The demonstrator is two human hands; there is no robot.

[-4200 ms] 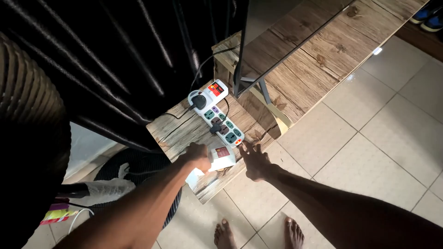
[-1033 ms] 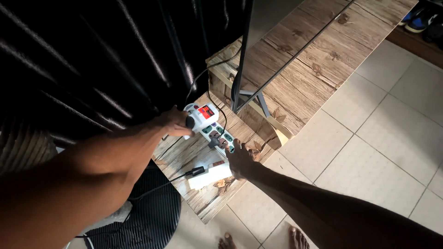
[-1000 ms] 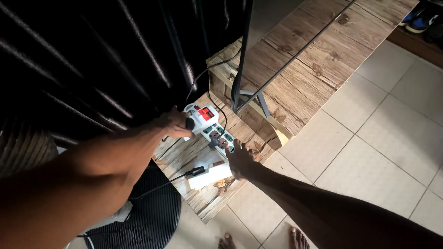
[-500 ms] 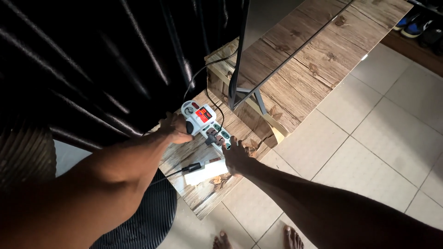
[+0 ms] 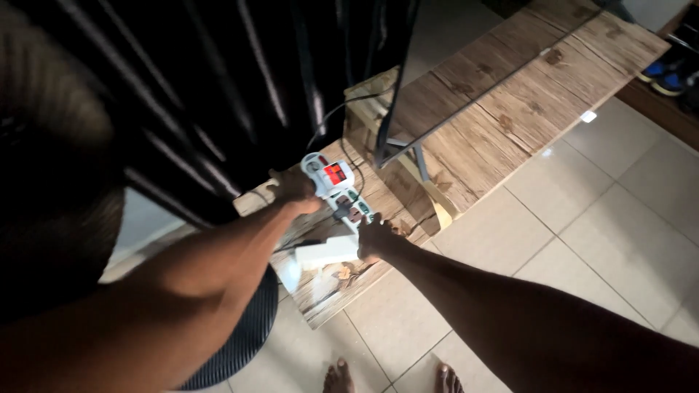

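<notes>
Room: a dim corner with a black curtain on the left and pale floor tiles on the right.
Surface: a low wood-grain table runs from the upper right down to a near corner at the lower centre; a flat screen stands on it on thin metal legs.
Edges: the table's near corner ends just above the person's bare feet; its long right edge borders the open tiles.
Open room: the tiles to the right are bare and wide; to the left the curtain hangs close against the table, and a dark ribbed round thing sits on the floor under the corner.
Power strip: the white power strip lies flat on the table near the corner, its long axis running from upper left to lower right, roughly across the table's width; a red panel shows at its upper end, sockets face up, and black cables lead off towards the curtain.
Left hand: the left hand is curled against the strip's upper left end; whether it grips a plug there I cannot tell.
Right hand: the right hand rests with fingers bent on the strip's lower end, touching it.
White box: a white box lies just beside the right hand, with a black cable at its left end.
</notes>
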